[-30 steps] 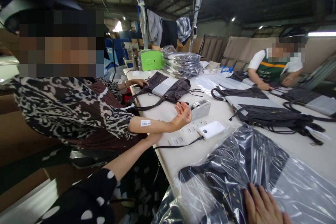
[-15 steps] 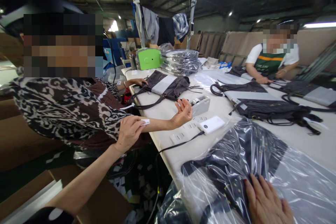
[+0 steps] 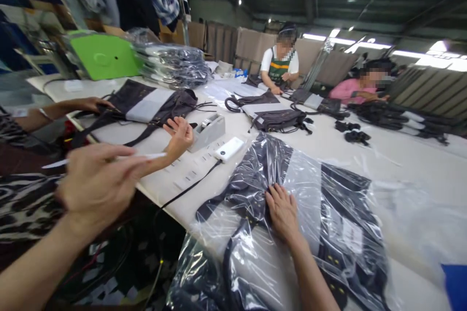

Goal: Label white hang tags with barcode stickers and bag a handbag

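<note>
My left hand [image 3: 98, 184], blurred by motion, pinches a small white sticker label [image 3: 155, 156] between thumb and fingers. It is raised left of the table, in front of a co-worker's outstretched forearm. My right hand [image 3: 282, 209] lies flat, fingers spread, on a clear plastic bag. Inside that plastic is a dark grey handbag [image 3: 251, 194] with a pale grey band [image 3: 301, 184] across its middle. A white printed label [image 3: 352, 235] shows on the right part of the wrapped handbag.
A co-worker's hand [image 3: 180, 132] hovers by a grey tape dispenser [image 3: 209, 131]. A white power bank [image 3: 229, 148] with a black cable lies nearby. Other dark handbags [image 3: 272, 109], a wrapped stack [image 3: 173, 63] and a green box [image 3: 105, 56] stand farther back, with two people working there.
The view has swung right. My left hand, with the label, has come off the co-worker's forearm and moved nearer to me. My right hand stays on the wrapped handbag.
</note>
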`<action>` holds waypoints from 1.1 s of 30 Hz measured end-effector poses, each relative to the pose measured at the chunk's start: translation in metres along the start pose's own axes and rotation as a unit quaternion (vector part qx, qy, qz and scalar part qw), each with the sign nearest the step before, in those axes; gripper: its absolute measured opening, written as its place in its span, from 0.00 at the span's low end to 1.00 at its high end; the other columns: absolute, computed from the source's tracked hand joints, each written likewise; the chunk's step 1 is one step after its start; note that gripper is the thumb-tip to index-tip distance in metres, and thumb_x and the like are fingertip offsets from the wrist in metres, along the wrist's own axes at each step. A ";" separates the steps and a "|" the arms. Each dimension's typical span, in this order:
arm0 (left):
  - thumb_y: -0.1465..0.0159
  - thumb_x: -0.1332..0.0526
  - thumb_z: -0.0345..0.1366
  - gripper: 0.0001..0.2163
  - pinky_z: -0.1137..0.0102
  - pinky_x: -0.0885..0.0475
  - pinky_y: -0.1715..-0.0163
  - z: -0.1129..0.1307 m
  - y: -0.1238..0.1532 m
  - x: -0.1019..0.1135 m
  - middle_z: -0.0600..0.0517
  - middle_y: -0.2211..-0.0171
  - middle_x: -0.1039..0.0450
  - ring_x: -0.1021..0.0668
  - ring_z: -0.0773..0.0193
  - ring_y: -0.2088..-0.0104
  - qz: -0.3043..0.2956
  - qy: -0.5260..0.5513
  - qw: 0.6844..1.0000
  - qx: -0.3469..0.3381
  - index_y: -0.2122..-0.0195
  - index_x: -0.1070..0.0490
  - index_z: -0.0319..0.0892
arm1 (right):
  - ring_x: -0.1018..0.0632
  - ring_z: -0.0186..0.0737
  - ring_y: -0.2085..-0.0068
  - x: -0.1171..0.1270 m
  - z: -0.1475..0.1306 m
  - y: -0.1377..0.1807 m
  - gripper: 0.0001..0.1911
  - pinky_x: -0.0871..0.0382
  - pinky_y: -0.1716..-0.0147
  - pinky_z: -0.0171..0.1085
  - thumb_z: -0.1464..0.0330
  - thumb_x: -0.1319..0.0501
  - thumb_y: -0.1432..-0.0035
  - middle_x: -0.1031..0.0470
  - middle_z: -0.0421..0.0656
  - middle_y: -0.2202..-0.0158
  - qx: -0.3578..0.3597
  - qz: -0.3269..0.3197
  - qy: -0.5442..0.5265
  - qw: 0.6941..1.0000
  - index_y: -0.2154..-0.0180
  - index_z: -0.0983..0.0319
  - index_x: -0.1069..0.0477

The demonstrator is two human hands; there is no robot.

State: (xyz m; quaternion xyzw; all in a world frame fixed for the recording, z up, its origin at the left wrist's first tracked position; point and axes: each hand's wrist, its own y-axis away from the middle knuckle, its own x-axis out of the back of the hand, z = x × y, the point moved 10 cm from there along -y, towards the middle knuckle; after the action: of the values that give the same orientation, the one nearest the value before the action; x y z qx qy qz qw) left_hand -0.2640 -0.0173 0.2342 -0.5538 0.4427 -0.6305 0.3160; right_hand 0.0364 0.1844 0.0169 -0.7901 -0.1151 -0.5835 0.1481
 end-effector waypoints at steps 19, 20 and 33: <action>0.42 0.40 0.32 0.06 0.64 0.41 0.49 0.203 0.002 -0.056 0.57 0.68 0.27 0.28 0.68 0.64 0.055 0.151 0.941 -0.297 0.72 0.25 0.48 | 0.30 0.35 0.67 0.078 -0.058 0.095 0.11 0.39 0.62 0.34 0.61 0.41 0.46 0.28 0.40 0.72 -0.098 -0.010 -0.731 0.676 0.72 0.63 0.29; 0.42 0.40 0.32 0.06 0.63 0.41 0.48 0.203 0.004 -0.058 0.57 0.68 0.27 0.28 0.68 0.63 0.051 0.153 0.940 -0.300 0.72 0.25 0.48 | 0.30 0.35 0.67 0.074 -0.057 0.095 0.11 0.39 0.62 0.34 0.62 0.40 0.46 0.28 0.40 0.72 -0.101 -0.014 -0.734 0.671 0.72 0.63 0.29; 0.41 0.42 0.30 0.07 0.61 0.46 0.45 0.213 0.033 -0.082 0.57 0.65 0.25 0.27 0.68 0.60 -0.040 0.195 0.926 -0.322 0.67 0.26 0.45 | 0.34 0.31 0.72 0.047 -0.045 0.090 0.10 0.41 0.68 0.32 0.65 0.37 0.53 0.32 0.37 0.78 -0.170 -0.009 -0.726 0.666 0.78 0.64 0.32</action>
State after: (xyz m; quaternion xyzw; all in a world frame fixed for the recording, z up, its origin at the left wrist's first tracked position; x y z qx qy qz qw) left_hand -0.0437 -0.0022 0.1692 -0.5090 0.6520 -0.5620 0.0028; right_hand 0.0425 0.0841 0.0656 -0.9741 -0.0926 0.1645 -0.1247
